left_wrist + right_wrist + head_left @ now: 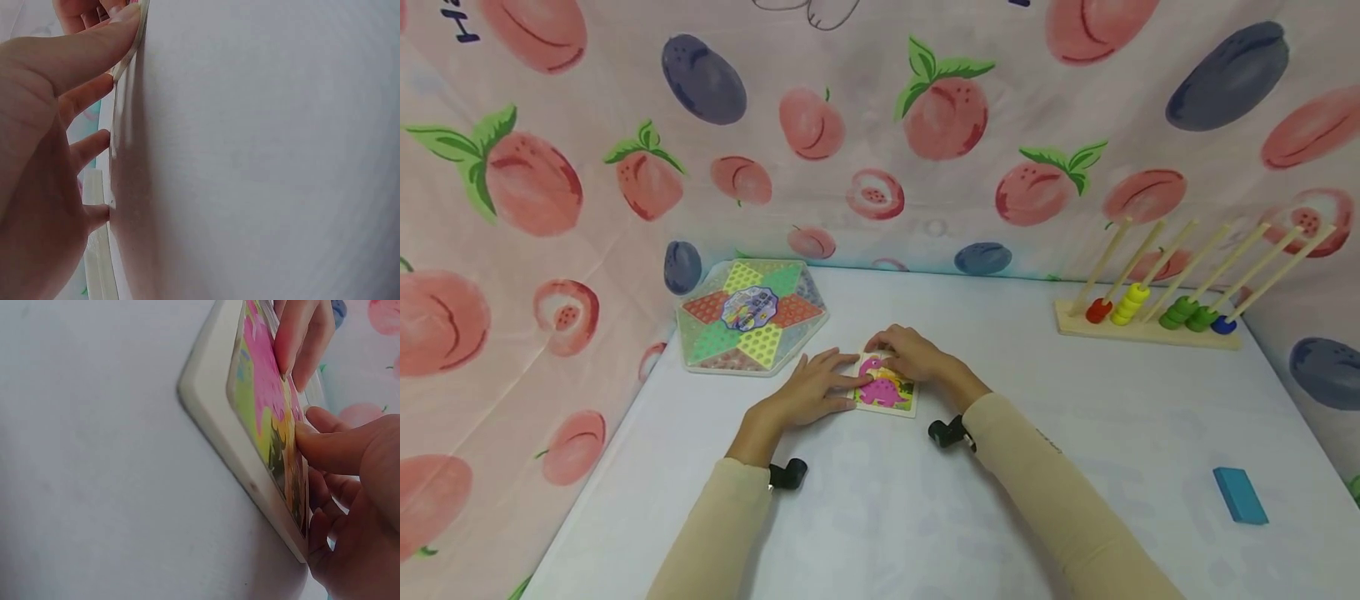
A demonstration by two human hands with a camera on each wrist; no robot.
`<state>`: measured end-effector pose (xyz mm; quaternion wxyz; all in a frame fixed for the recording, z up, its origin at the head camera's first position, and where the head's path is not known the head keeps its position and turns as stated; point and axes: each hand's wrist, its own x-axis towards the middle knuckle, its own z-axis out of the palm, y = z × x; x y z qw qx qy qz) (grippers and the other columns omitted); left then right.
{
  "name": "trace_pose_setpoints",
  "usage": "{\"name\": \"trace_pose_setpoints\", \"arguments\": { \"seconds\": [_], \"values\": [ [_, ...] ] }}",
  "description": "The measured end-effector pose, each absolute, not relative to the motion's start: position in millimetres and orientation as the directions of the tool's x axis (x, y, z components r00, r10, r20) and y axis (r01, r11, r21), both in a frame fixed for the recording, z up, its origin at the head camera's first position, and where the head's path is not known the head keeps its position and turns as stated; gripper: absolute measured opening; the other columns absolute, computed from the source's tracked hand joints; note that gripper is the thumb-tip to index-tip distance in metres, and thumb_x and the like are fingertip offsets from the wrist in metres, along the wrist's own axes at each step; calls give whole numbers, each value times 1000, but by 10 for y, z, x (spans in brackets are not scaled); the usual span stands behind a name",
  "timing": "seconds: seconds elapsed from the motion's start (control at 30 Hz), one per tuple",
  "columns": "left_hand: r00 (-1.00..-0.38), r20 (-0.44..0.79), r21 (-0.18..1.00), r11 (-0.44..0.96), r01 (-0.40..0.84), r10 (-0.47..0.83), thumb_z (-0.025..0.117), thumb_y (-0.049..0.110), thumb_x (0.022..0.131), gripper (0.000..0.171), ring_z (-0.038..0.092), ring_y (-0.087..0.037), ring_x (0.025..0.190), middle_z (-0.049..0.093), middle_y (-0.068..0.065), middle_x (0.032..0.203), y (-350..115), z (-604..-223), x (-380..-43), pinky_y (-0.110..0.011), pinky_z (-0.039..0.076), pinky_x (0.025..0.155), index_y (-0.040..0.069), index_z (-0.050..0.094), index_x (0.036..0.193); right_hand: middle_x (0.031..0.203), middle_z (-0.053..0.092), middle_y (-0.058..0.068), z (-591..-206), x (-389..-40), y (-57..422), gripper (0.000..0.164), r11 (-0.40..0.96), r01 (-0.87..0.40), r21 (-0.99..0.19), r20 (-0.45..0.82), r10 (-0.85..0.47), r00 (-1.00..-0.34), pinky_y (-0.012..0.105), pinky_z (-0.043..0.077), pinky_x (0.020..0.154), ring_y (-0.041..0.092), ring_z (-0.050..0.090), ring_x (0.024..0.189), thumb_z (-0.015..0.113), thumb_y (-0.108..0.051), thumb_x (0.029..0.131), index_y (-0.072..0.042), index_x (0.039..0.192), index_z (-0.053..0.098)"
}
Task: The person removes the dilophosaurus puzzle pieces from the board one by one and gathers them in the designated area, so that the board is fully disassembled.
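A square dinosaur puzzle [883, 395] sits on the worktop [857, 517] between both hands, the left hand [808, 390] spread straight-fingered at its left side, the right hand [913, 354] gripping its far edge.

The picture board [883, 394] pairs a pink, spotted dinosaur print with yellow and green, inside a cream border. Both sleeves [1052, 483] are plain beige. At far left, the star board [760, 343] has green, red and yellow points around a purple-and-white label [750, 308]. At far right, the beads [1130, 304] run red, yellow, green, blue. The block [1240, 496] at right is blue, the table [850, 517] white, the fruit-print cloth [625, 333] pale pink.
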<state>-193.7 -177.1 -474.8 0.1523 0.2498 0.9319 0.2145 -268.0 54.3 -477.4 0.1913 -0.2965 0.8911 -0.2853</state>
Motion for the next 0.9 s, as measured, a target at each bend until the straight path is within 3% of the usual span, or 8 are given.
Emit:
{"name": "trace_pose_setpoints", "arguments": {
  "seconds": [0.43, 0.9],
  "values": [
    [-829, -160, 486, 773, 407, 537, 66, 41, 97, 47, 18, -37, 159, 36, -2, 166, -1782, -4756, -1928, -75, 2, 124, 36, 57, 144, 132, 64, 8, -4784, -2643, 513, 33, 640, -398, -658, -139, -622, -770, 45, 45, 118, 26, 57, 130, 61, -9, 100, -14, 132, 61],
    [-831, -168, 482, 780, 399, 530, 65, 42, 98, 47, 16, -36, 160, 36, -1, 166, -1791, -4788, -1945, -74, 1, 124, 36, 57, 144, 112, 69, 6, -4821, -2629, 502, 25, 642, -348, -683, -110, -562, -820, 35, 55, 102, 19, 60, 102, 64, -17, 100, -14, 126, 65]
  ]
}}
